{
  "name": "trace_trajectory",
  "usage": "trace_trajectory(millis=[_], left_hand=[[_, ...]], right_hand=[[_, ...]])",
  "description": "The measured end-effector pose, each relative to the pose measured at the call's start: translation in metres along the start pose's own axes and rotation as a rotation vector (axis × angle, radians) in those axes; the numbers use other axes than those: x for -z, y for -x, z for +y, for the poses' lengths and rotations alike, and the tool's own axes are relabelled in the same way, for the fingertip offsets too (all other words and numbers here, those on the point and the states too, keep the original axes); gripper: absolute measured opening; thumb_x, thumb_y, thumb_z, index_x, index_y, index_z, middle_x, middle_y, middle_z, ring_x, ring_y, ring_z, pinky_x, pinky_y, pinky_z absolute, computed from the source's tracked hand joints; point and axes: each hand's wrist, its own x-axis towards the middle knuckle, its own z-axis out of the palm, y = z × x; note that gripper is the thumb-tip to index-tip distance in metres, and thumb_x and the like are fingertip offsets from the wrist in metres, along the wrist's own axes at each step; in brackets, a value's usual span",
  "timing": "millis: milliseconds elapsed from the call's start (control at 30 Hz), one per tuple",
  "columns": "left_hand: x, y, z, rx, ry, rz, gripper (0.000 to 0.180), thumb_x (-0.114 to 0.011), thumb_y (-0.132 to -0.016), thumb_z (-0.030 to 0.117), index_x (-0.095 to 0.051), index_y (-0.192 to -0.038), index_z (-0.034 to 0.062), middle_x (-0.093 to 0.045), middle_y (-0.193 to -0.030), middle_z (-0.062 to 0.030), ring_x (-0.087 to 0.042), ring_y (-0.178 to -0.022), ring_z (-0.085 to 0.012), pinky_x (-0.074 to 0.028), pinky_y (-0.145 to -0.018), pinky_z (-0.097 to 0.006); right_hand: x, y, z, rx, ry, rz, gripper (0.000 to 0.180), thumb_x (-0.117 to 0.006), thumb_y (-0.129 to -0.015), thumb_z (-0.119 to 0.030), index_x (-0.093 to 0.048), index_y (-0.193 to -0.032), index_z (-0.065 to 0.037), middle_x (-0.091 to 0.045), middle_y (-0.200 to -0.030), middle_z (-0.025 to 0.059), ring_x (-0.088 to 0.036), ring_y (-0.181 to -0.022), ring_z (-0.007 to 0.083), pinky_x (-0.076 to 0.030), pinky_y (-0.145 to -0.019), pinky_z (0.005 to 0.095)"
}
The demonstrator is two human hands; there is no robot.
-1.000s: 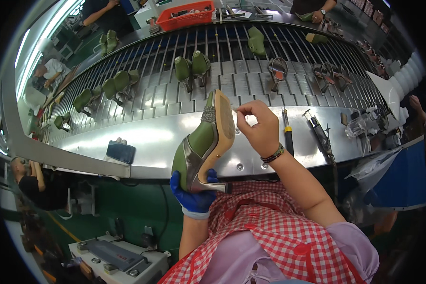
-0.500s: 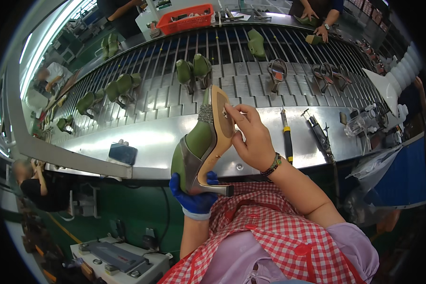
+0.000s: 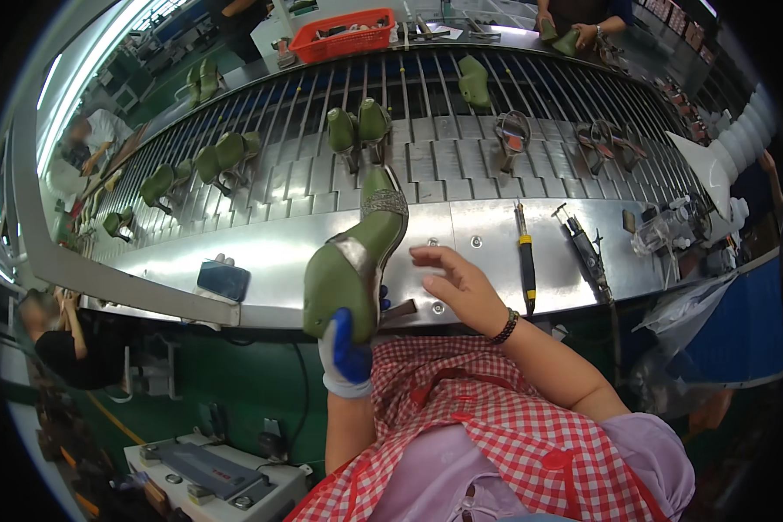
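My left hand, in a blue and white glove, grips a high-heeled sandal at its heel end. A green shoe last fills the sandal, and a glittery band crosses its front. The toe points away from me, and the upper side shows. Bare and empty, my right hand hovers just right of the shoe, its fingers apart. Right of that hand, a yellow and black soldering-iron-like tool lies on the metal bench edge.
Lasted shoes and several others stand on the slatted conveyor. A dark phone lies at left. A black tool and a white hose nozzle are at right. Across the conveyor are a red basket and a co-worker's hands.
My left hand has turned the shoe from its sole to its upper side. My right hand has come off the sole and dropped lower. The co-worker's hands have drawn back.
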Motion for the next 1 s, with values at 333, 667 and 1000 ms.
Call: trace_trajectory(millis=[333, 667, 1000], left_hand=[[0.021, -0.017, -0.015, -0.286, -1.198, -0.511, 0.078, -0.073, -0.070, 0.019, -0.039, -0.139, 0.0065, -0.040, -0.142, -0.0182, -0.047, -0.125, -0.0335, -0.037, -0.105, -0.039], [0.020, -0.044, -0.022, 0.388, 0.570, 0.092, 0.033, -0.057, -0.091, 0.042, -0.058, -0.107, 0.0130, -0.060, -0.107, -0.0056, -0.059, -0.094, -0.0192, -0.049, -0.084, -0.037], [-0.024, -0.041, 0.003, 0.177, 0.387, 0.469, 0.025, -0.066, -0.085, 0.035, -0.048, -0.078, 0.0187, -0.042, -0.063, 0.0059, -0.042, -0.053, -0.0046, -0.039, -0.051, -0.019]], right_hand=[[-0.023, 0.006, 0.052, -0.544, -0.782, 0.106, 0.044, -0.065, -0.086, -0.015, -0.048, -0.125, -0.003, -0.060, -0.114, 0.0092, -0.063, -0.100, 0.0223, -0.053, -0.086, 0.0387], [-0.033, 0.007, 0.015, -0.244, -0.712, 0.035, 0.053, -0.068, -0.080, -0.007, -0.046, -0.127, 0.001, -0.059, -0.116, 0.0101, -0.058, -0.107, 0.0205, -0.047, -0.094, 0.0340], [-0.035, 0.012, -0.009, -0.266, -0.437, 0.079, 0.055, -0.074, -0.082, -0.016, -0.049, -0.126, 0.005, -0.060, -0.116, 0.0124, -0.058, -0.105, 0.0188, -0.047, -0.092, 0.0327]])
